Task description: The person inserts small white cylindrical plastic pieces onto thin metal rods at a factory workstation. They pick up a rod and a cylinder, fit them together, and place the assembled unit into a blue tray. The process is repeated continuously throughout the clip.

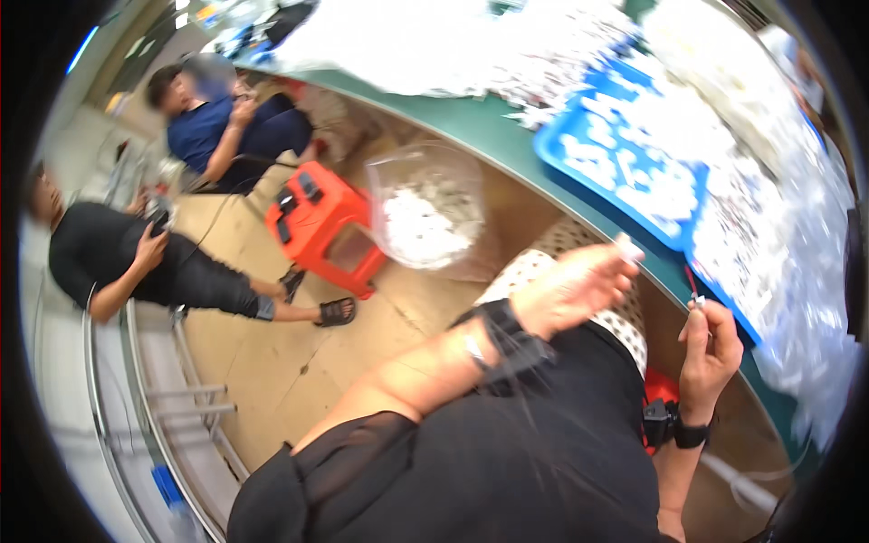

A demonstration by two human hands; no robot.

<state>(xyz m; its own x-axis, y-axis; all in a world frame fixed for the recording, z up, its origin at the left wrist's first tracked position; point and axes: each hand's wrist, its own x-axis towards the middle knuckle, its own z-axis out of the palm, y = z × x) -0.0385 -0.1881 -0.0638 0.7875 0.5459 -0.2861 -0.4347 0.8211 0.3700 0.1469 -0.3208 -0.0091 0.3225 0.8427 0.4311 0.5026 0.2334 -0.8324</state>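
My left hand [570, 294], with a black band at its wrist, is at the table's near edge. Its fingertips close on a small white piece [625, 246], slightly blurred. To its right, my right hand [712, 355] pinches a small white part [697, 302] between thumb and finger; a short dark red wire [692, 279] sticks up from it. Just beyond both hands lies a blue tray [554, 145] with many small white pieces. A second blue tray [735, 319], nearest my right hand, holds a heap of small white and dark parts.
The green table [453, 122] carries white heaps and clear plastic bags [806, 299]. Left of my knees stand a clear bag [378, 181] of white pieces and an orange-red stool [319, 231]. Two people, one in blue [204, 136] and one in black [109, 253], are farther left.
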